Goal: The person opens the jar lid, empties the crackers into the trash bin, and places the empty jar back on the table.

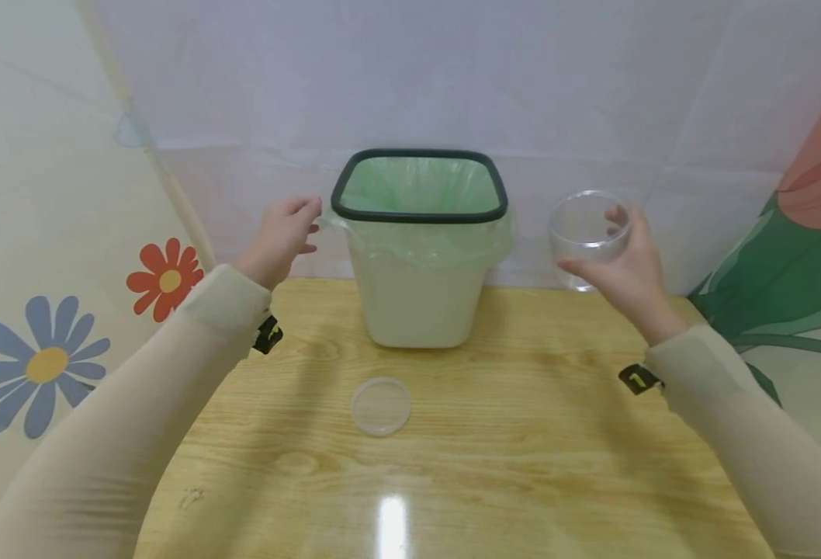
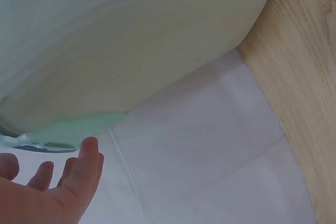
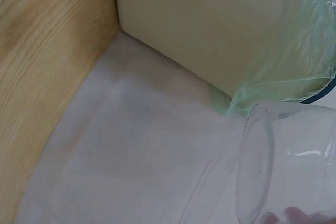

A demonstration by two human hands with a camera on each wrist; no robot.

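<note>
My right hand (image 1: 630, 268) grips a clear round jar (image 1: 578, 248), thumb on the near side and fingers round the far side. Held right of the bin, the jar (image 3: 294, 156) looks see-through, with nothing visible inside. A cream-white trash bin (image 1: 420, 303) with a dark rim (image 1: 417, 216) stands between my hands. Its pale green liner bag (image 1: 427, 244) is folded out under the rim. Beside the rim's left corner is my left hand (image 1: 281, 237), its fingers loosely bent, fingertips right at the bag's edge. In the left wrist view, the left hand (image 2: 63, 187) holds nothing.
A clear round lid (image 1: 381, 407) lies flat on the wood-grain table (image 1: 508, 450) in front of the bin. Behind the bin hangs a white cloth (image 1: 299, 78). Flower-printed sheets (image 1: 47, 194) flank the table on both sides.
</note>
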